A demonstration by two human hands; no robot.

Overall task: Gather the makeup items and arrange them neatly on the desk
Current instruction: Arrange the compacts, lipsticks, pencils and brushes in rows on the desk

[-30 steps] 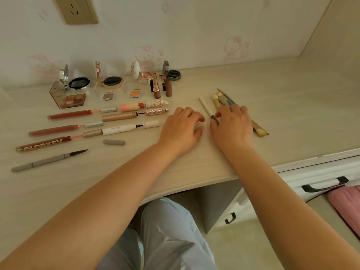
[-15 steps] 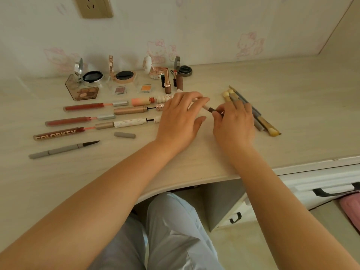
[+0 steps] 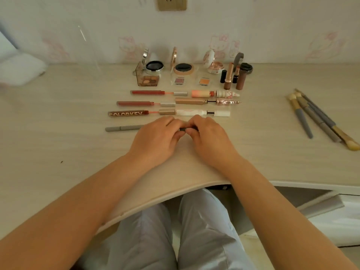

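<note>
My left hand (image 3: 157, 139) and my right hand (image 3: 210, 141) meet at the middle of the pale wooden desk (image 3: 58, 152), fingers curled around a slim makeup pencil. Only a short dark piece of the pencil (image 3: 183, 129) shows between them. A grey eyeliner pen (image 3: 124, 128) lies just left, its tip hidden under my left hand. Beyond the hands, lip gloss tubes (image 3: 144, 103) and mascara-like wands (image 3: 202, 113) lie in three rows. Open compacts (image 3: 183, 68), small eyeshadow pans (image 3: 204, 81) and upright lipsticks (image 3: 229, 77) stand by the wall.
Several makeup brushes (image 3: 315, 117) lie in a loose bunch at the right of the desk. A white cloth-like object (image 3: 21, 70) sits at the far left. The desk's curved front edge (image 3: 175, 193) runs over my knees, with drawers low on the right.
Both hands carried the slim pencil from beside the brushes leftward to the spot under the rows. The view swung left, so the brushes now sit far right.
</note>
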